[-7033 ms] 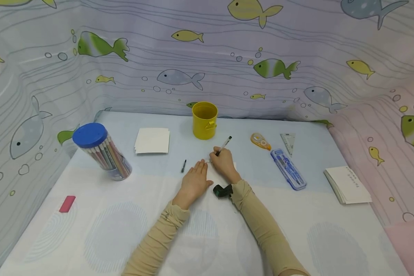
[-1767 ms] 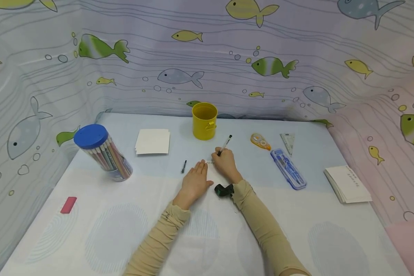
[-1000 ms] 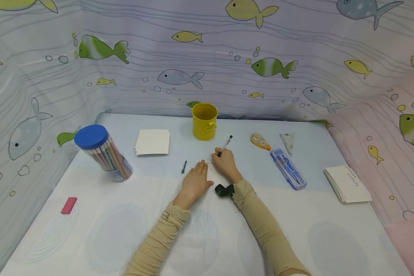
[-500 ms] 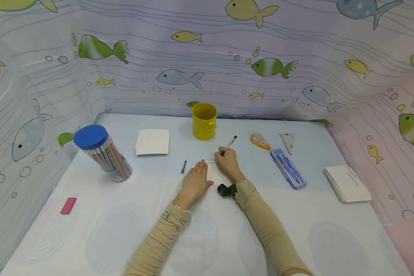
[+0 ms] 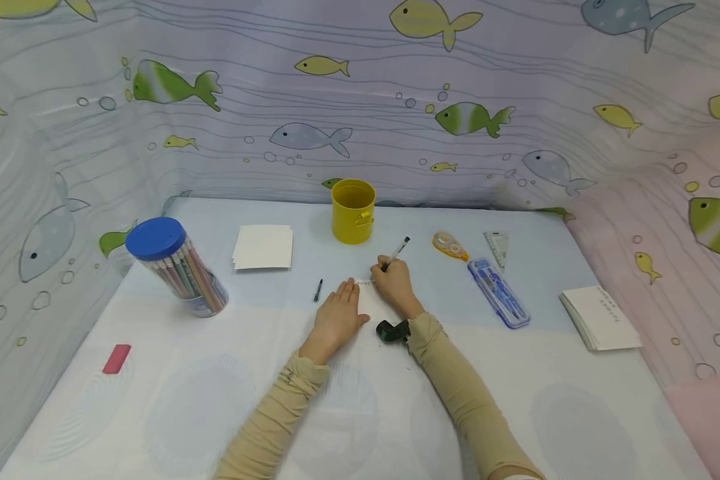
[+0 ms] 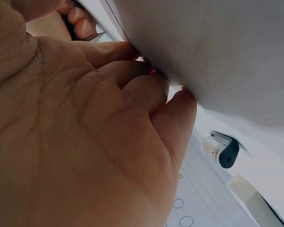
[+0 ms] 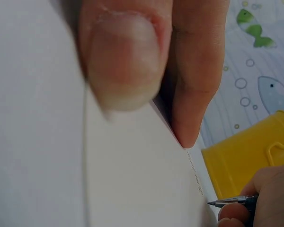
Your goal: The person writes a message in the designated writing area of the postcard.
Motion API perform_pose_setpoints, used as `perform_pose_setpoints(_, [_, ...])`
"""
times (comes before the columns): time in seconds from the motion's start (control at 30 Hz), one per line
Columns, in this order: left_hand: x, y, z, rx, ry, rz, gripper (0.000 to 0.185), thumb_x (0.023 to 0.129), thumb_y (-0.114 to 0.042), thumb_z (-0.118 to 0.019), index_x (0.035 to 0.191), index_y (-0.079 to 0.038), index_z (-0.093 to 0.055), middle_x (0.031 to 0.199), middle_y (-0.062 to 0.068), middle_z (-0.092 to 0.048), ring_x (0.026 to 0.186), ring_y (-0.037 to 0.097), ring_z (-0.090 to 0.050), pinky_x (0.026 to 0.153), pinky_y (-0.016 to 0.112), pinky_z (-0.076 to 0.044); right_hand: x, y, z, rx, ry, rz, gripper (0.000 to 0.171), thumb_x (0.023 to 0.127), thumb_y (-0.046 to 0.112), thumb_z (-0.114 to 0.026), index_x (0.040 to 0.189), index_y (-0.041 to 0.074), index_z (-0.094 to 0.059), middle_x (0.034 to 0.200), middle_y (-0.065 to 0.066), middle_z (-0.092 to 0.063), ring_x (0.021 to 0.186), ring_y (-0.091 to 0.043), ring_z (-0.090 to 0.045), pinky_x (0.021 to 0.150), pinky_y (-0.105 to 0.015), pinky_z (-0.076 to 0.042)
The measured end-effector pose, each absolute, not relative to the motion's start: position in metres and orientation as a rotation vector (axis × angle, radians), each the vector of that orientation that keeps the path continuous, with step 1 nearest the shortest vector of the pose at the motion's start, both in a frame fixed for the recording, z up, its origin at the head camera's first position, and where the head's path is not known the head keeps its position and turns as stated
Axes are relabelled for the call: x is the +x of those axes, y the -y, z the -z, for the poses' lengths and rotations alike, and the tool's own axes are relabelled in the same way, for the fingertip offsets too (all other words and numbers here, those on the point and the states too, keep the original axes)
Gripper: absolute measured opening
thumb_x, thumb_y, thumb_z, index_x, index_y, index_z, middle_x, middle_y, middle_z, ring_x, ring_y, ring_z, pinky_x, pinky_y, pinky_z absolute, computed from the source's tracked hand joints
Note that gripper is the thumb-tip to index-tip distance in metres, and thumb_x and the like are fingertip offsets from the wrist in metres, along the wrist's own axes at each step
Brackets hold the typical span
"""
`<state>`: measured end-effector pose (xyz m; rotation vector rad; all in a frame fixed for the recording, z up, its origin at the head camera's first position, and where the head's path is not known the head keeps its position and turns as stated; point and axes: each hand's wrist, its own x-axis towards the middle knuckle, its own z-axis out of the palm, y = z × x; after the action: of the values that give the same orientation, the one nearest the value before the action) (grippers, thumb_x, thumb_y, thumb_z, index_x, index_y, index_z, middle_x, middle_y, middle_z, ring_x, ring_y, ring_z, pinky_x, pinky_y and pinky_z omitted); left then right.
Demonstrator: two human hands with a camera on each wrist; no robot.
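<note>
On the table a small sheet of white paper (image 5: 369, 301) lies under both hands, with a short row of handwriting along its far edge. My left hand (image 5: 336, 319) rests flat on its left part, fingers straight and thumb (image 7: 125, 61) spread to the side. My right hand (image 5: 396, 285) grips a pen (image 5: 401, 246) with a clear barrel and black end. In the right wrist view the pen tip (image 7: 213, 203) stands at the end of the written line. Left of the left fingertips lies a small dark pen cap (image 5: 318, 291).
A yellow bucket (image 5: 352, 227) stands behind the hands. Left are a stack of blank paper (image 5: 263, 247), a blue-lidded jar of pencils (image 5: 183, 273) and a red block (image 5: 117, 359). Right are a correction tape (image 5: 450, 246), triangle ruler (image 5: 497, 247), blue case (image 5: 499, 293) and written-on cards (image 5: 600, 319).
My right hand has shifted slightly right with the pen over the last seconds, and more of the written row shows between the hands. My left hand stays in place.
</note>
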<state>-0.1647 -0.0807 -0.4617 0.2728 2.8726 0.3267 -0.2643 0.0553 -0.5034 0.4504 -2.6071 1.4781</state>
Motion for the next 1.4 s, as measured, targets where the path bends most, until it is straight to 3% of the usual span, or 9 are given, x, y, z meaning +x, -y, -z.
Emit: perform_pose_setpoints(1.4, [-0.1665, 0.0803, 0.4643, 0.281, -2.869, -0.294, 0.072, 0.098, -0.040, -0.053, 0.150, 0.003, -0.029, 0.160, 0.017, -0.022, 0.149, 0.029, -0.022, 0.121, 0.043, -0.025, -0.2650, -0.0572, 0.5047, 0.397, 2.614, -1.486, 0.041, 0.087, 0.003, -0.050, 0.054, 0.015, -0.029, 0.046, 0.007, -0.022, 0.044, -0.007, -0.016, 0.043, -0.019, -0.015])
